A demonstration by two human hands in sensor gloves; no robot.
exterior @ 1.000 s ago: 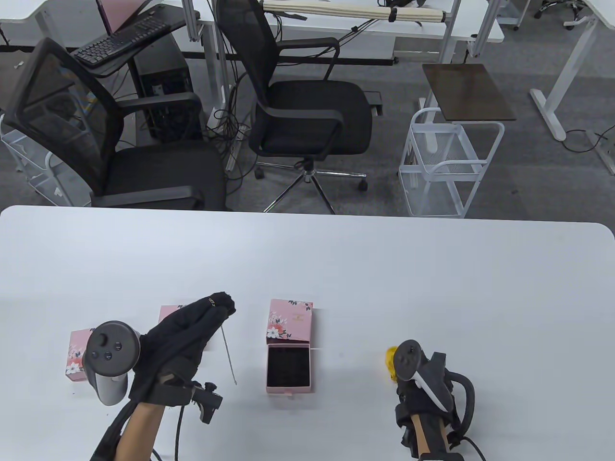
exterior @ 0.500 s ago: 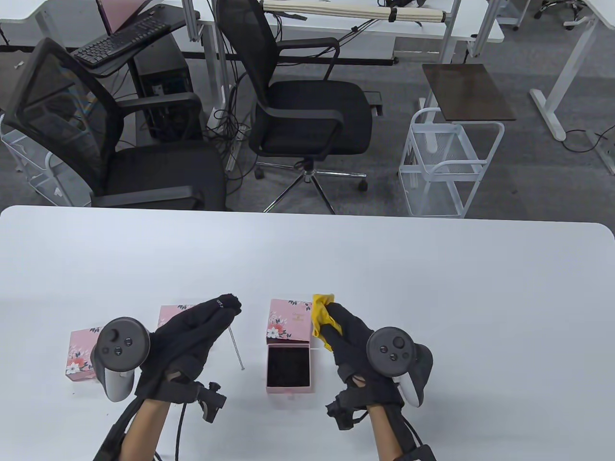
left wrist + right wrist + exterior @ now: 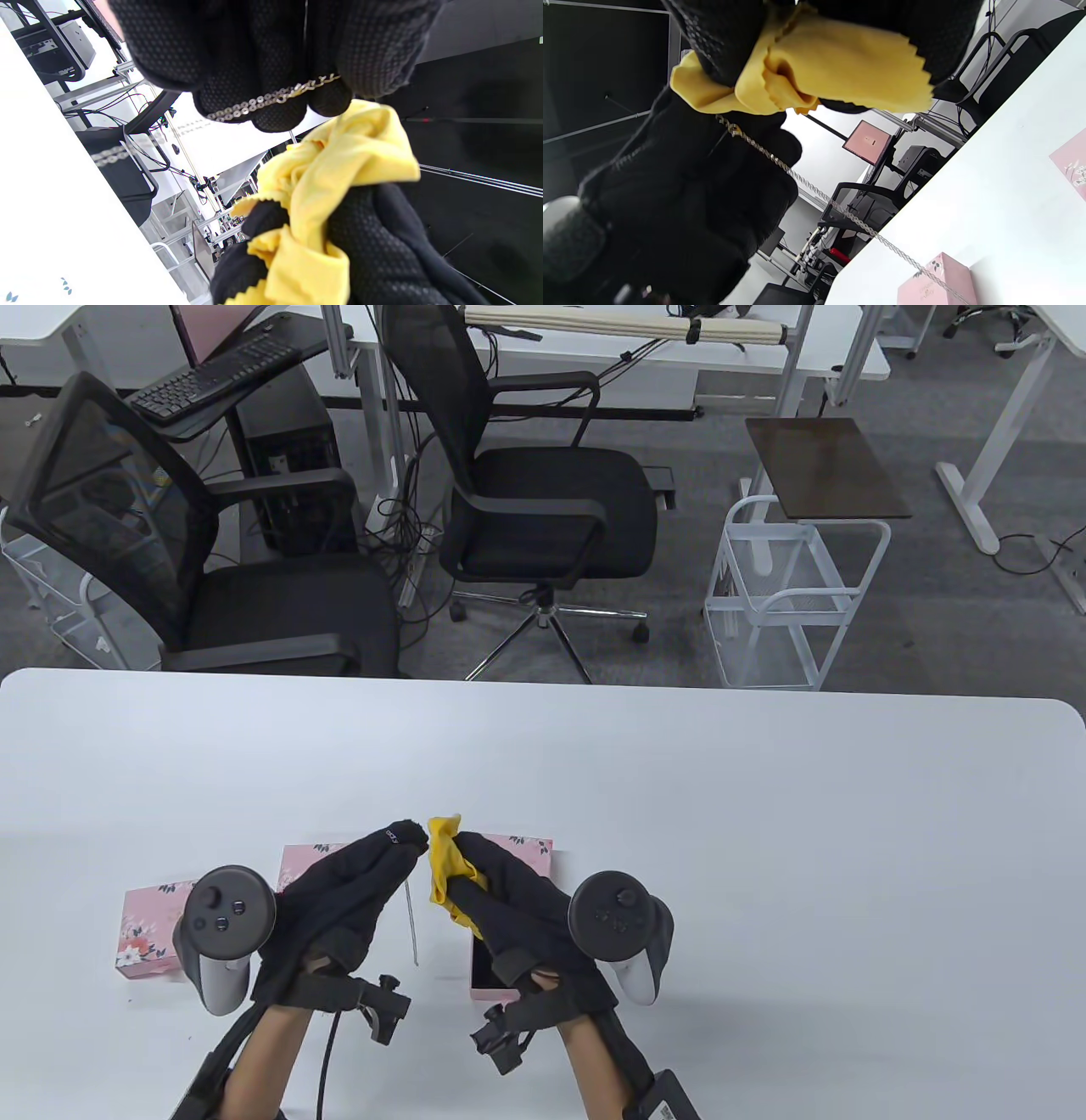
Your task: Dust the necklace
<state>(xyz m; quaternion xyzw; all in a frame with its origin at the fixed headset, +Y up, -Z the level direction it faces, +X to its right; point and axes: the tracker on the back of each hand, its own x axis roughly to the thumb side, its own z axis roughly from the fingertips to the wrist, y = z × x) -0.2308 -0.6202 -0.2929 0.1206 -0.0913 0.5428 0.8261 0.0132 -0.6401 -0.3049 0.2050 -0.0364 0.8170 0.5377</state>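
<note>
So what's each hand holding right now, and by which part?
Left hand pinches the necklace near its top end; right hand grips the bunched yellow cloth.

Black gloves, yellow cloth, pink floral boxes on white

Both the left hand (image 3: 339, 899) and right hand (image 3: 517, 899) wear black gloves with a fine dotted grip texture, low in the frame. The cloth (image 3: 445, 869) between them is bright yellow with a zigzag edge. The necklace (image 3: 814, 192) is a pale silvery chain. The boxes (image 3: 144, 929) at lower left are pink with white flowers and dark leaves. The table (image 3: 679, 814) is plain white.
</note>
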